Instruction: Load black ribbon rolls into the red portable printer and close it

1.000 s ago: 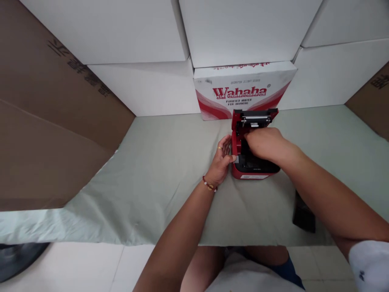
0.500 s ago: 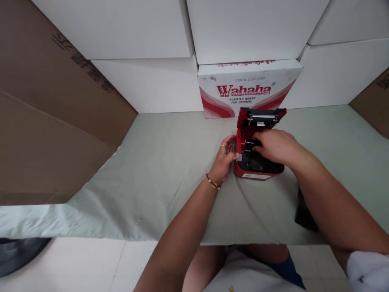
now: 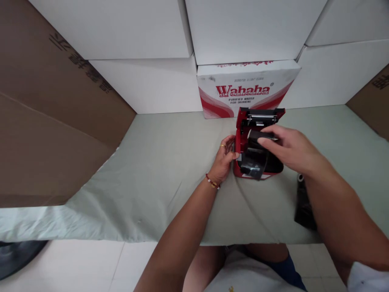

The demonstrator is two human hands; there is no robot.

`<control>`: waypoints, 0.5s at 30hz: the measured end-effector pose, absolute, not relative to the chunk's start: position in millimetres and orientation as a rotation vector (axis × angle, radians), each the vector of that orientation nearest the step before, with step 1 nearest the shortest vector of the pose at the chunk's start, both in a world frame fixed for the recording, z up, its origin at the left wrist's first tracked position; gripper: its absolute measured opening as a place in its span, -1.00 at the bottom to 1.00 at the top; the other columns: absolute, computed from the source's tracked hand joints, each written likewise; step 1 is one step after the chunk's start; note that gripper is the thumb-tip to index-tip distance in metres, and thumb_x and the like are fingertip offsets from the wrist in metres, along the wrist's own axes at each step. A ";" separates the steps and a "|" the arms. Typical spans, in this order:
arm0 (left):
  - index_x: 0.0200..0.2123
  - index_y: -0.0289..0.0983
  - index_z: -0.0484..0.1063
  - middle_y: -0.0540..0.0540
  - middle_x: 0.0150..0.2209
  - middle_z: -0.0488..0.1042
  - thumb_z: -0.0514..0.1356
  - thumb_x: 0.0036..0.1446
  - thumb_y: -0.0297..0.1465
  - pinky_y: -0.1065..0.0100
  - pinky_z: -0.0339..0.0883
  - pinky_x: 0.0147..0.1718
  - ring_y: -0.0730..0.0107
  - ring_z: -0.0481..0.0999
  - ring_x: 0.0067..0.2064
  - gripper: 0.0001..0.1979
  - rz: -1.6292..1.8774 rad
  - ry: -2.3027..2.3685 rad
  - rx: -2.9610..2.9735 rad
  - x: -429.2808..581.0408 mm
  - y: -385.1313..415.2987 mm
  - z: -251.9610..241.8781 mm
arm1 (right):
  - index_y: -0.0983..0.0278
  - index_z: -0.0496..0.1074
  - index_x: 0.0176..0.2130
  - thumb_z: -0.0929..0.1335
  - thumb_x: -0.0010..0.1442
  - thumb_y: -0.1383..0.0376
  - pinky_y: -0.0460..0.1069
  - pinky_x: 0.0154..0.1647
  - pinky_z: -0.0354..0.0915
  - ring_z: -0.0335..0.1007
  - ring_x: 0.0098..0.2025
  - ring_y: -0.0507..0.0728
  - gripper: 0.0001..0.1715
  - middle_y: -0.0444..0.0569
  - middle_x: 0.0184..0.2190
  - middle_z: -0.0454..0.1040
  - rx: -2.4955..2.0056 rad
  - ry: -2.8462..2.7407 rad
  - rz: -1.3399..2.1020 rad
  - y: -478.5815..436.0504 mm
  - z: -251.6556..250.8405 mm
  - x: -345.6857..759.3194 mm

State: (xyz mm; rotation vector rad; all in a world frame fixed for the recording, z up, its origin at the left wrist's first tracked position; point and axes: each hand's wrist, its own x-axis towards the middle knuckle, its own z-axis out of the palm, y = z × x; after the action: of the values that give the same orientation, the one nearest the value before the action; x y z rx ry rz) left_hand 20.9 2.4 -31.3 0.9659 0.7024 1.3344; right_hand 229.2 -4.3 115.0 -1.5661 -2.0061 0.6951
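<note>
A small red printer (image 3: 243, 125) with its lid tilted open stands on a table covered with pale green cloth (image 3: 170, 170). My left hand (image 3: 224, 160) grips the printer's left side, thumb against its edge. My right hand (image 3: 288, 150) is closed on a black roll with a loose black strip (image 3: 254, 152), held just above the printer's open bay. The strip hangs down over the printer's front.
White boxes (image 3: 146, 36) are stacked behind the table, one printed "Wahaha" (image 3: 243, 87) right behind the printer. Brown cardboard (image 3: 51, 113) leans at the left and far right. A black flat object (image 3: 304, 202) lies on the cloth under my right forearm.
My right hand has risen out of the printer's bay, drawing the black roll and strip up with it. My left hand stays on the printer's side.
</note>
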 end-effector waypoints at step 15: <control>0.22 -0.15 0.38 -0.23 0.41 0.44 0.48 -0.01 -0.18 -0.10 0.13 0.54 -0.04 0.33 0.53 -0.27 1.307 0.671 0.933 19.6 1.2 -22.5 | 0.12 0.67 0.02 0.45 0.33 -0.23 0.14 -0.18 0.65 0.74 -0.14 0.29 -0.43 0.05 -0.10 0.76 -1.553 -1.917 0.931 -98.1 40.6 314.9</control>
State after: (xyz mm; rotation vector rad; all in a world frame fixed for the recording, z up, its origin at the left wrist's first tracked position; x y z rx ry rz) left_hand 19.6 1.2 -22.5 0.9333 0.6707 1.3065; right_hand 314.9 -98.1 40.6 -1.5529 -1.9170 0.9311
